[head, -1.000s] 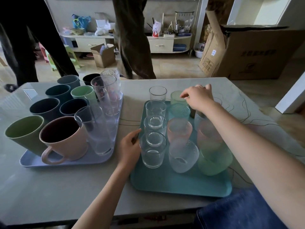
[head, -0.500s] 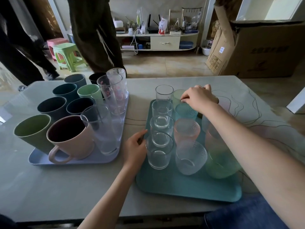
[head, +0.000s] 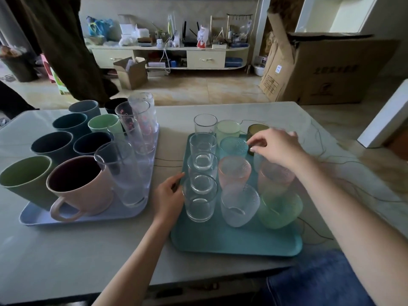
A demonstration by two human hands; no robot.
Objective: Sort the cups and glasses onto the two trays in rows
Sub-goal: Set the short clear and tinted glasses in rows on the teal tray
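Glasses (head: 202,196) fill teal tray (head: 231,244) (left hand (head: 169,196) steadying its edge).

My left hand (head: 169,196) lies flat with fingers straight, while my right hand (head: 277,149) hovers forward, fingers loosely curled.

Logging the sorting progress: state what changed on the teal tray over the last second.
The right hand lifted off the far glasses and drew back, uncovering a dark amber glass behind the teal tray. The left hand stayed at the tray's left edge; the glass rows did not move.
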